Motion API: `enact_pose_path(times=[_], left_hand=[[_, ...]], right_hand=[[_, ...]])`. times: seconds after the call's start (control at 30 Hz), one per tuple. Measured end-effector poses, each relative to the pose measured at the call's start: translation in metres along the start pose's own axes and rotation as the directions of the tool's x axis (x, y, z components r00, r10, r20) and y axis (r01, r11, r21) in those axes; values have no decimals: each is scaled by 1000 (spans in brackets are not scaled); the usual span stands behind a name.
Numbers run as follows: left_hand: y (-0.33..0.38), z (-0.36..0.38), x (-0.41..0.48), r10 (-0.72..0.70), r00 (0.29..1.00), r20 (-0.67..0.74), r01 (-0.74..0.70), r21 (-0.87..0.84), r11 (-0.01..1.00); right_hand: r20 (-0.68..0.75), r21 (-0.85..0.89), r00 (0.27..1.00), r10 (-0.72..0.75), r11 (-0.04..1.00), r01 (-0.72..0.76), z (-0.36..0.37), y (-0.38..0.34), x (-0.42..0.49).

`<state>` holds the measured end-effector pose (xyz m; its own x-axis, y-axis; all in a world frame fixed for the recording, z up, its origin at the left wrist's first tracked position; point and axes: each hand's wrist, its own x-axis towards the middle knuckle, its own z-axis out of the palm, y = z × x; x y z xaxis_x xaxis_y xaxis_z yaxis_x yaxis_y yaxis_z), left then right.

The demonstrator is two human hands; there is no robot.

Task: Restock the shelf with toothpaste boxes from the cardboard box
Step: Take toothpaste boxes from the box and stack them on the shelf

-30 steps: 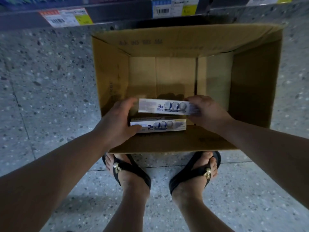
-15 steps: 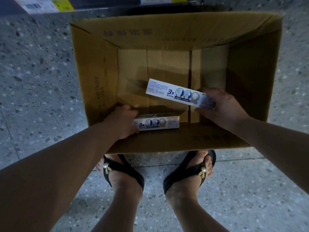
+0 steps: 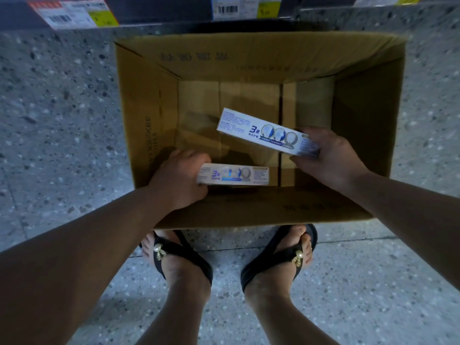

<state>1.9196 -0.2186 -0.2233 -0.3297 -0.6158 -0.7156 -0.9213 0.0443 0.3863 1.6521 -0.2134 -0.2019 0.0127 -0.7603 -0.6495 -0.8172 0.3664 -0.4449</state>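
Open brown cardboard box (image 3: 249, 61) on the floor: right hand (image 3: 328, 158) pinches a raised white-and-blue toothpaste carton (image 3: 267, 132) by its end; left hand (image 3: 180, 180) grips a second white carton (image 3: 234, 175) lying inside. Both probably light, stiff, crushable; best gripped along the narrow edges.

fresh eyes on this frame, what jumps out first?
The big open cardboard box fills the centre of the speckled floor. Inside it, the right hand holds one white toothpaste box tilted above the bottom, while the left hand grips the end of a second toothpaste box by the near wall. Black sandals show just below the box, and price tags run along the top edge.
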Motion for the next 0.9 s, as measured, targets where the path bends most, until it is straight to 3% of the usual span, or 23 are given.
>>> enact_pose_path(times=[0.1,0.43,0.6,0.7,0.9], left_hand=[[5,-15,-21,19,997,-78,-30,-144,989],[56,-130,-176,72,937,-343,-189,-321,928],[84,-197,-269,4,909,-417,-221,-474,852],[100,-233,-327,-14,842,-539,-283,-463,840],[130,-296,-439,-123,755,-644,-320,-526,788]], right_hand=[[-39,25,998,42,999,-41,-19,-14,-15],[-195,113,978,69,992,-47,-148,-109,-131],[-250,101,966,-70,990,98,-219,-170,-194],[-268,92,952,-149,979,179,-263,-211,-232],[-293,86,912,-287,942,324,-347,-290,-312]])
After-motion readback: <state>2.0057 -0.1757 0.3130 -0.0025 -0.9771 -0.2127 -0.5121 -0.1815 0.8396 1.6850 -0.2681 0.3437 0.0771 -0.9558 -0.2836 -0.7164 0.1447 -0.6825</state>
